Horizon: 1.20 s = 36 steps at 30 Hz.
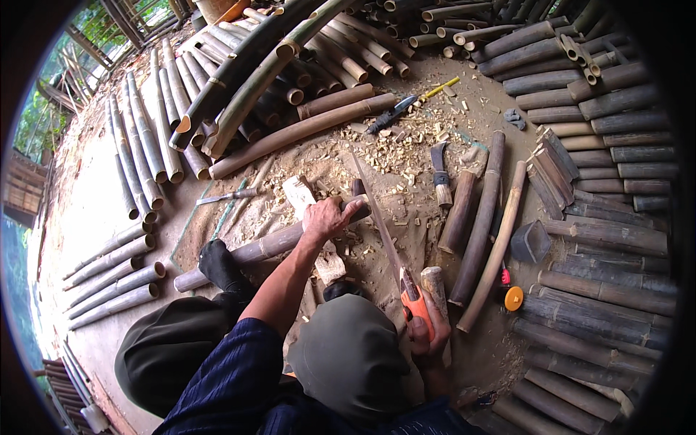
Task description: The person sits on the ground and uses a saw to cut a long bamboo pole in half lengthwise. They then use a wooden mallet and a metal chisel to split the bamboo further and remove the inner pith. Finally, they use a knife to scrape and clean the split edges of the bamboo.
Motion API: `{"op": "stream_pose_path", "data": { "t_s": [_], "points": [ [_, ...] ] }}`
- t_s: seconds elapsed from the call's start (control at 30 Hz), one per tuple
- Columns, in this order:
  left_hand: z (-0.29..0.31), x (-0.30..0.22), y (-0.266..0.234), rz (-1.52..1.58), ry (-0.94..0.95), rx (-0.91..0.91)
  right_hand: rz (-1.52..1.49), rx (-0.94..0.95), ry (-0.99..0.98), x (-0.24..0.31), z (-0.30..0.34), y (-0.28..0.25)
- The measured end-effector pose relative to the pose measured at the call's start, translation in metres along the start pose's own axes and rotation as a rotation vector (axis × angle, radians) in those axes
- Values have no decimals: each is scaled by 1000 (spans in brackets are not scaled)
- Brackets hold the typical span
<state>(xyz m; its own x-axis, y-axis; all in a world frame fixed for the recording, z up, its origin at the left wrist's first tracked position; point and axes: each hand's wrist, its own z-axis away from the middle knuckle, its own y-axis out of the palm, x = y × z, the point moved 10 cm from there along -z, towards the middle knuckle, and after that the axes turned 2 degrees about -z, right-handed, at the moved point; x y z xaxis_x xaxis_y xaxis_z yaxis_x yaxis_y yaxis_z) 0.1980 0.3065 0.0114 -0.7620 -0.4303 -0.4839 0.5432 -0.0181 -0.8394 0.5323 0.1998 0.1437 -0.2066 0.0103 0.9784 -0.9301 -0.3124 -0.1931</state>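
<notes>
My left hand (326,219) is closed over a bamboo pole (264,245) near its right end. The pole lies across a pale, notched wood block (330,262), and my foot in a dark sock (219,262) presses on its left part. My right hand (433,330) grips a handsaw by its orange handle (415,303). Its long, narrow blade (382,225) points away from me, just beside the pole's right end; whether the teeth touch the bamboo I cannot tell.
A hooked blade tool (439,170), a knife (232,194) and a dark-handled tool (391,114) lie among wood chips ahead. Bamboo poles (482,217) lie to the right, near an orange round object (514,298). Stacked bamboo (602,290) lines the right side; more poles (141,134) lie left.
</notes>
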Motion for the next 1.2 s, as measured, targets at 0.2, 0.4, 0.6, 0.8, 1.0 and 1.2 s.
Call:
{"op": "stream_pose_path", "data": {
  "t_s": [0.2, 0.4, 0.6, 0.8, 1.0, 1.2],
  "points": [
    [-3, 1, 2, 6, -5, 26, 63, 22, 10, -6, 27, -15],
    [-7, -8, 3, -10, 44, 35, 95, -41, -255, 4, 1, 8],
    [6, -11, 1, -166, 172, -27, 219, -39, -292, 26, -81, 64],
    [-3, -8, 6, -157, 54, 83, 238, 1, -258, 26, 10, 18],
    [0, -2, 9, -167, 18, 88, 250, -31, -223, 20, -80, 67],
    [-7, -6, -1, -158, 52, 48, 231, -49, -161, 3, 17, 11]
  ]
}}
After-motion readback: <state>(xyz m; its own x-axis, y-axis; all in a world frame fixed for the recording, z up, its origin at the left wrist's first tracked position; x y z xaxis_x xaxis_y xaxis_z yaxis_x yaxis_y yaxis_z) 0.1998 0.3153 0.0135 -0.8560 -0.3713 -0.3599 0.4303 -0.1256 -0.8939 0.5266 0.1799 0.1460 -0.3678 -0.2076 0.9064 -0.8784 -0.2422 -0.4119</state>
